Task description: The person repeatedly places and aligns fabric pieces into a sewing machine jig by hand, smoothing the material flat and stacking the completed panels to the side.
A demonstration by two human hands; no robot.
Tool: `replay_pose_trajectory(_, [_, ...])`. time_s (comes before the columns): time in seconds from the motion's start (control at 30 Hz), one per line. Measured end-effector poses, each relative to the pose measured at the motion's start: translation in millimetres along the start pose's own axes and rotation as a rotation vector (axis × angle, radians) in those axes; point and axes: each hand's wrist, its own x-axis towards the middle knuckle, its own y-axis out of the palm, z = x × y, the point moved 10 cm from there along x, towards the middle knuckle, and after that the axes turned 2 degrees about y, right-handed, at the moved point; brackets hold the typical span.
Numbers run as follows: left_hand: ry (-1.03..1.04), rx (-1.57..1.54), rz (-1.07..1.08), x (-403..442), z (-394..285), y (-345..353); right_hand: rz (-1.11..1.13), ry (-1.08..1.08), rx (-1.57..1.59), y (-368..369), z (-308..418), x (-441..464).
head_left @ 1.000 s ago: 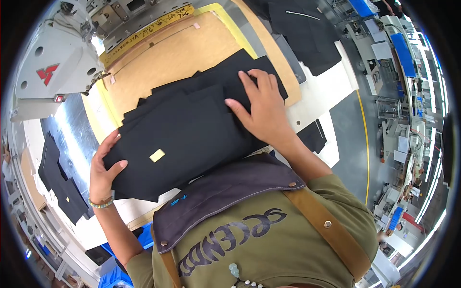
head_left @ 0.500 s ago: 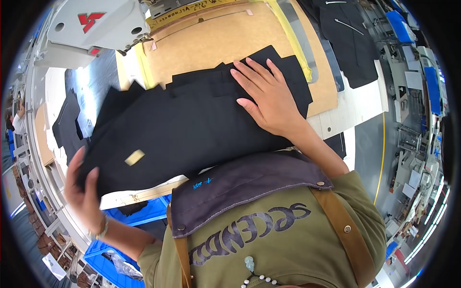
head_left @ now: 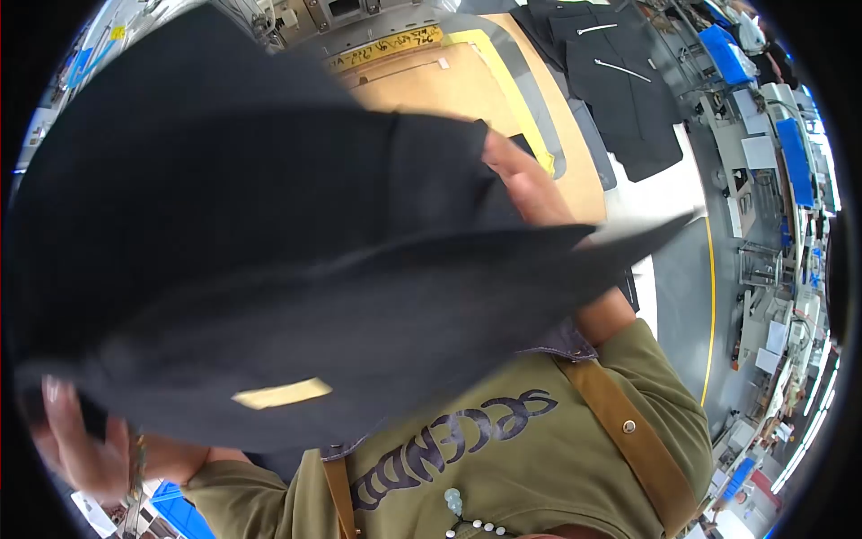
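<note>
A large black cloth piece (head_left: 269,198), blurred by motion, is raised close to the camera and fills much of the view. It bears a pale yellow tag (head_left: 283,393) near its lower edge. At the lower left, my left hand (head_left: 85,445) grips the cloth's edge, its fingers partly behind the fabric. My right hand (head_left: 530,180) is beyond the cloth's right part, its fingertips largely hidden, so its hold cannot be made out.
A tan board (head_left: 422,85) with yellow edging (head_left: 516,99) lies beyond the cloth. More black pieces (head_left: 620,99) with white strips are at the upper right. A blue bin (head_left: 180,510) shows at the lower left. Workstations line the far right.
The black cloth has been lifted from the table toward the camera. My left hand has moved left and down with its edge. My right hand, earlier flat on the fabric, is now partly covered.
</note>
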Motion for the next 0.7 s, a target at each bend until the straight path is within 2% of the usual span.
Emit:
replay_pose_trajectory(0.07, [-0.22, -0.4, -0.113, 24.2, -12.2, 74.1, -0.042, 0.127, 0.235, -10.1, -28.4, -11.4])
replay_pose_trajectory(0.13, [-0.255, -0.537, 0.107, 37.3, -28.3, 156.0, -0.047, 0.11, 0.445, -15.0, -12.4, -8.1])
replay_pose_trajectory(0.2, [-0.181, -0.539, 0.401, 28.0, -36.0, 228.0, -0.052, 0.085, 0.653, -23.1, 9.2, -0.6])
replay_pose_trajectory(0.23, [-0.216, -0.556, 0.5, 15.9, -22.3, 262.2, 0.004, 0.128, 0.21, -30.6, 18.4, -2.9])
replay_pose_trajectory(0.27, [-0.254, -0.572, 0.597, -0.7, -8.4, 289.4, 0.068, 0.13, 0.151, -33.0, -2.0, -1.1])
replay_pose_trajectory(0.33, [-0.25, -0.448, 0.684, -22.9, 5.8, 314.4, 0.112, 0.271, 0.069, -30.9, -26.8, -10.5])
replay_pose_trajectory(0.37, [-0.281, -0.389, 0.665, -25.9, 13.4, 317.8, 0.108, 0.293, 0.041, -31.6, -32.5, -10.4])
replay_pose_trajectory(0.43, [-0.147, -0.273, 0.553, -7.3, -1.5, 304.2, 0.085, 0.344, -0.018, -35.0, -39.1, -13.5])
replay_pose_trajectory(0.5, [-0.02, -0.231, 0.443, 10.4, -23.0, 299.8, 0.167, 0.306, -0.189, -25.9, -28.5, -10.1])
replay_pose_trajectory(0.6, [-0.01, -0.278, 0.419, 13.1, -34.6, 324.0, 0.322, 0.174, -0.398, -16.3, -9.0, -7.0])
replay_pose_trajectory(0.67, [0.09, -0.291, 0.44, 15.9, -56.1, 338.3, 0.347, 0.301, -0.223, -22.4, -20.5, -14.4])
replay_pose_trajectory(0.7, [0.115, -0.275, 0.454, 16.5, -66.3, 343.5, 0.301, 0.288, -0.287, -36.5, -15.2, -13.6])
